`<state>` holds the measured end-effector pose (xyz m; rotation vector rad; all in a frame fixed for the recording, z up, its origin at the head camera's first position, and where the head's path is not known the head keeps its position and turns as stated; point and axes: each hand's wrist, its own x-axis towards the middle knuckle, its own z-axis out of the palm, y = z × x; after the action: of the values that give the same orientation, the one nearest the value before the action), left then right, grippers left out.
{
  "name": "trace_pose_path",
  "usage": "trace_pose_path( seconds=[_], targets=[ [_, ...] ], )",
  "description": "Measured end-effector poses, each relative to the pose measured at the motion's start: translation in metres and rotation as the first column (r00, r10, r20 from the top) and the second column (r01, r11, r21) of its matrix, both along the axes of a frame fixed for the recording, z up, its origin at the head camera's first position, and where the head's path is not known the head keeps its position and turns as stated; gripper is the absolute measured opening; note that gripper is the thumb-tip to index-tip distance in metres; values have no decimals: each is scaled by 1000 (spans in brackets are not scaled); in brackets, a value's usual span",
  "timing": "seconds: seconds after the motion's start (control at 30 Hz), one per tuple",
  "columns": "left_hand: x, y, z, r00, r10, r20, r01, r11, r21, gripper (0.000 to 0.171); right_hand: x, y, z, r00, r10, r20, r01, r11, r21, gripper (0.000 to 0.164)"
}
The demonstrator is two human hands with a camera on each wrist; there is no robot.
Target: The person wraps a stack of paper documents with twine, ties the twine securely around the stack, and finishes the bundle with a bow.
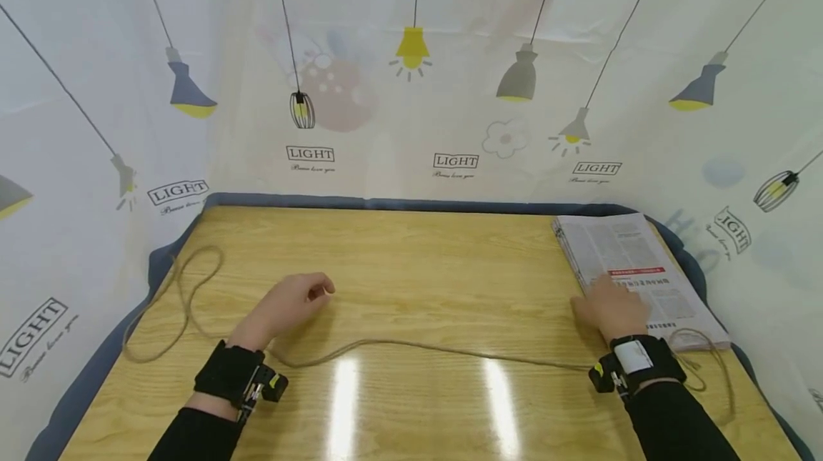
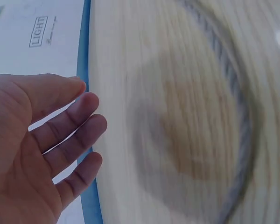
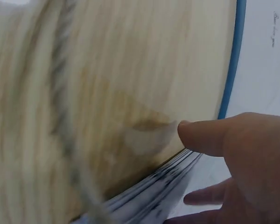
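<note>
A stack of folded newspapers (image 1: 611, 239) lies at the right side of the table, its layered edges (image 3: 154, 193) visible in the right wrist view. My right hand (image 1: 614, 307) is over the stack's near left part, fingers above the top sheet and thumb stretched out past the left edge. My left hand (image 1: 292, 304) hovers over the table with loosely bent fingers (image 2: 77, 137) and holds nothing. A long tan rope (image 1: 450, 351) runs across the table, passing under both wrists.
The rope loops (image 1: 186, 304) at the left of the table, and more of it (image 1: 729, 389) coils beside the newspapers at the right. The wooden table (image 1: 398, 268) has a dark blue border (image 1: 386, 204). White sheeting (image 1: 366, 175) printed with lamps surrounds it.
</note>
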<state>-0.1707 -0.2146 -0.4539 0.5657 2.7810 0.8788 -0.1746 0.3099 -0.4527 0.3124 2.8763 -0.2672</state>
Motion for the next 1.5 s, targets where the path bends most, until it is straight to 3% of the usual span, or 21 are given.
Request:
trace_pose_path(
  seconds=[0.1,0.27,0.53,0.73,0.93,1.03,1.23,1.5],
  targets=[
    [0,9,-3,1000,-10,-2,10,1000,0,16,0,8,-5,999,34,27,-34,999,-3,47],
    [0,21,-4,1000,-16,-13,16,1000,-13,16,-3,12,-9,995,91,-38,-90,996,27,28],
    [0,33,-6,999,-36,0,35,999,-18,15,-10,4,-7,982,136,-133,-127,989,76,35],
    [0,36,-8,999,-32,5,32,999,-11,14,-14,5,-12,981,133,-144,-124,990,70,42],
    [2,37,-10,999,-44,7,44,999,6,14,-14,13,-15,962,159,-221,-128,981,147,12],
    [2,37,-13,999,-46,2,46,999,2,14,-14,16,-17,965,144,-221,-109,981,163,17],
    [2,37,-16,999,-34,-2,34,999,-4,14,-16,18,-19,978,57,-200,-37,994,102,24],
    [1,39,-14,1000,4,4,-4,1000,0,17,-14,12,-19,915,77,-397,-39,994,104,24]
  ],
)
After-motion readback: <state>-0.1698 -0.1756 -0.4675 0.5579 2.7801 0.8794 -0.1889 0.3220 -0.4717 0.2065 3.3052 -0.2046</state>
